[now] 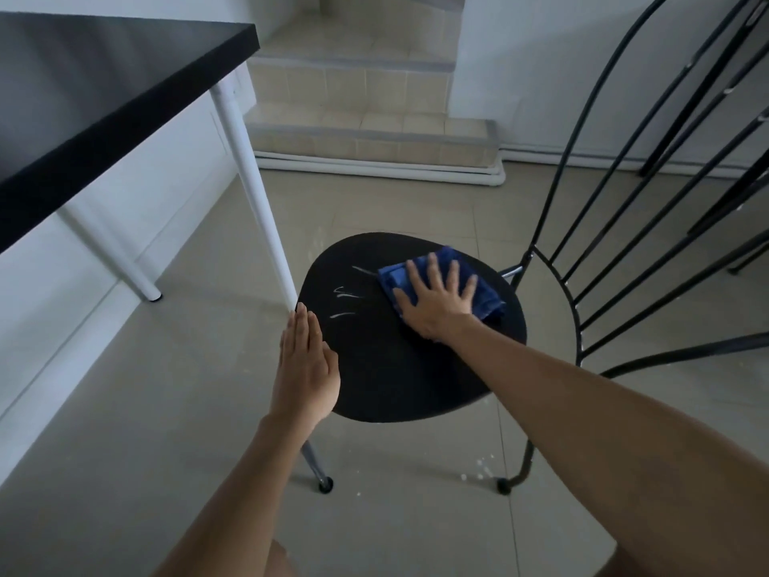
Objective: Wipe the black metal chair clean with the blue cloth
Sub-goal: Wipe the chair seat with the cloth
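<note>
The black metal chair stands on the tiled floor, its round seat facing me and its curved rod backrest rising to the right. A folded blue cloth lies on the far right part of the seat. My right hand presses flat on the cloth with fingers spread. My left hand rests flat against the seat's left edge, fingers together and straight, holding nothing. A few white streaks mark the seat between the two hands.
A black table with white legs stands at the left, one leg touching the seat's left rim. Tiled steps rise behind. More black metal rods stand at the far right. White specks dot the floor.
</note>
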Demonstrator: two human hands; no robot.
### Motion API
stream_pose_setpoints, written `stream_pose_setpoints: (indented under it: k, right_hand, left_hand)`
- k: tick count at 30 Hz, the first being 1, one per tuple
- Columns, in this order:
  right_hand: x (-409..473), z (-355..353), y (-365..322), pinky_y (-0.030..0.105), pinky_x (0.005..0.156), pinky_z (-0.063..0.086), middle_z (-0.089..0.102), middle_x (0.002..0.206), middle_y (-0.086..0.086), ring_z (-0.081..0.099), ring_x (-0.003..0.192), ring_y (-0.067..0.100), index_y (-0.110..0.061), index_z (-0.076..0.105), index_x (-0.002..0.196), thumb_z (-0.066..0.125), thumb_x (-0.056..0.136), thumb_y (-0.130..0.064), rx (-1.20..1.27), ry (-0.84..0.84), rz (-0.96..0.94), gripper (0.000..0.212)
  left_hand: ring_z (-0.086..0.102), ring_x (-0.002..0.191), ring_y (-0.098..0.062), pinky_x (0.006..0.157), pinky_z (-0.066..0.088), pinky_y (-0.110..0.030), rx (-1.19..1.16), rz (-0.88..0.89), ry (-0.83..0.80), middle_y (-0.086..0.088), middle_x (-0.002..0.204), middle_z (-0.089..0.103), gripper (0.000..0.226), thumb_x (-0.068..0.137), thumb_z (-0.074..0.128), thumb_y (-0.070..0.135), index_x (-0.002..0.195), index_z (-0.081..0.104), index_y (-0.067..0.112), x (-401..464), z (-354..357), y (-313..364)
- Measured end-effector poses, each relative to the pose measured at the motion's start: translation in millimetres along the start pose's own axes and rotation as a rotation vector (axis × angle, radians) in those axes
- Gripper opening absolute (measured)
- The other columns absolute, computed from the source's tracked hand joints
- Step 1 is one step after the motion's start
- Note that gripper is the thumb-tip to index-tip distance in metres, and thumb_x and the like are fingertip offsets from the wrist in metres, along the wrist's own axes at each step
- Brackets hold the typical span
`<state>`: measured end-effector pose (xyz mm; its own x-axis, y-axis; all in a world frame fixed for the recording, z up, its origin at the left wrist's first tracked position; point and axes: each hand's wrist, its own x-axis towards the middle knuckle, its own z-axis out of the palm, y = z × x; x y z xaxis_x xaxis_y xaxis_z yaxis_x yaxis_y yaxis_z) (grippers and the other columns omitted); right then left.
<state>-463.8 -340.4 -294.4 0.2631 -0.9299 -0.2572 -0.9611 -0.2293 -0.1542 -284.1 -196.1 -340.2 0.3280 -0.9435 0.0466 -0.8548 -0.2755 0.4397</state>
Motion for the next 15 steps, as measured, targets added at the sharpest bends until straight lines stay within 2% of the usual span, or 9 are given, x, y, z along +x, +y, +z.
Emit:
stream_pose_setpoints:
  k: [4,6,8,12,15]
  right_hand:
    - [-13.9,8.8,-19.4,0.062,0.115,-0.014,-0.023,0.163,-0.005,-0.024,0.148,0.033,-0.041,-0.011,0.154,0.008,0.094,-0.069,-0.039,0.013,-0.181,0.069]
    - [-29.5,13.5,-2.7,0.059,0.118,-0.011,-0.021,0.163,-0.008,-0.021,0.150,0.029,-0.043,-0.011,0.154,0.007,0.094,-0.069,-0.093,0.040,-0.309,0.067]
    - [-40.8,15.7,24.6,0.055,0.120,-0.009,-0.018,0.163,-0.011,-0.019,0.151,0.025,-0.045,-0.010,0.153,0.006,0.094,-0.070,-0.120,0.070,-0.357,0.067]
    - [-29.6,10.4,62.1,0.053,0.120,-0.010,-0.016,0.164,-0.010,-0.016,0.151,0.023,-0.043,-0.007,0.154,0.006,0.091,-0.074,-0.043,0.125,-0.082,0.072]
    - [-3.9,2.7,51.7,0.060,0.117,-0.011,-0.018,0.164,-0.005,-0.020,0.150,0.031,-0.040,-0.008,0.155,0.008,0.091,-0.073,0.000,0.084,0.049,0.074]
  left_hand:
    - [-0.013,0.152,-0.017,0.125,-0.001,-0.036,0.031,0.003,-0.014,-0.006,0.165,-0.014,0.059,0.104,0.018,0.021,0.156,-0.005,0.006,-0.6,-3.9,1.5]
    - [-0.015,0.151,-0.015,0.125,-0.003,-0.035,0.051,-0.004,-0.028,-0.004,0.165,-0.017,0.059,0.105,0.017,0.024,0.156,-0.007,0.008,-0.7,-5.2,1.1]
    - [-0.017,0.151,-0.014,0.124,-0.005,-0.034,0.087,0.007,-0.034,-0.005,0.164,-0.017,0.059,0.105,0.017,0.024,0.156,-0.007,0.008,0.3,-6.5,0.6]
    - [-0.016,0.151,-0.015,0.124,-0.006,-0.034,0.143,0.033,-0.029,-0.007,0.165,-0.015,0.059,0.104,0.017,0.024,0.156,-0.004,0.007,-0.8,-9.1,-1.1]
    - [-0.015,0.151,-0.016,0.124,-0.006,-0.035,0.176,0.036,-0.013,-0.006,0.165,-0.014,0.059,0.104,0.015,0.027,0.157,-0.004,0.008,-1.6,-10.6,0.0]
